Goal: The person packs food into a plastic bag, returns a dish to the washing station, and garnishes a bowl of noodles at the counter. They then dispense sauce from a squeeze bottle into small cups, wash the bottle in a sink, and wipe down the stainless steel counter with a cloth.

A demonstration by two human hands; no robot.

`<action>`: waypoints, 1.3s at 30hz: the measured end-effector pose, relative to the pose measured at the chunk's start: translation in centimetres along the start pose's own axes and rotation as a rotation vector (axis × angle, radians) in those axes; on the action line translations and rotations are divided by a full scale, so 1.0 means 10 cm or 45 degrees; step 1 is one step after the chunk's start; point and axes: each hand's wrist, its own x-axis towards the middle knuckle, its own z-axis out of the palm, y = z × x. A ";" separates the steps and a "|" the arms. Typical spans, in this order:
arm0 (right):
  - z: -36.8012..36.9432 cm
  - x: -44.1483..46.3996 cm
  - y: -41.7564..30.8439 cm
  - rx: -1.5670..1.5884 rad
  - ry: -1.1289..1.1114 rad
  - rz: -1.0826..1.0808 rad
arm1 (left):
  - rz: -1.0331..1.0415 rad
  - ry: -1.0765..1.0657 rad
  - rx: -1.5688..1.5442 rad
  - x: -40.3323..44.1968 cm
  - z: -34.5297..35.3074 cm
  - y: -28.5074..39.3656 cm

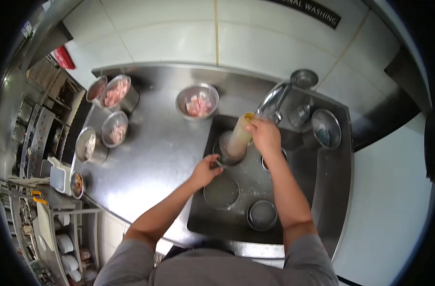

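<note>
Two bare hands work over the sink (pixel 249 182). The right hand (pixel 266 137) has its fingers curled closed around the upper end of a pale, yellowish tube (pixel 240 132), which slants just beside the tap (pixel 270 97). The tube's lower end reaches over the pot (pixel 218 148) in the sink; whether they touch, I cannot tell. The left hand (pixel 207 172) has its fingers pinched at the pot's near edge. Two round vessels (pixel 262 215) stand nearer the body. On the table (pixel 153 148), a bowl (pixel 181 101) holds pink pieces, well apart from several metal containers (pixel 131 102) farther left.
</note>
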 end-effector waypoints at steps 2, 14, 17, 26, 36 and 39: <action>0.05 -0.04 0.04 -0.151 -0.279 0.054 | -0.073 -0.042 -0.225 -0.01 0.06 -0.27; 0.35 -0.35 0.85 1.530 -0.145 0.954 | 0.104 0.274 -0.850 0.39 -0.47 0.56; 0.71 -0.41 0.90 1.943 -0.211 1.098 | 0.415 0.393 -0.415 0.62 -0.90 0.72; 1.09 -0.40 0.65 2.663 -0.498 1.132 | 0.360 0.350 -0.817 0.69 -0.83 1.11; 0.75 0.01 0.48 1.732 -0.372 1.034 | 0.582 0.620 -0.866 0.51 -0.76 1.45; 0.61 -0.03 0.48 1.861 -0.592 0.950 | 0.376 0.618 -1.100 0.51 -0.66 1.24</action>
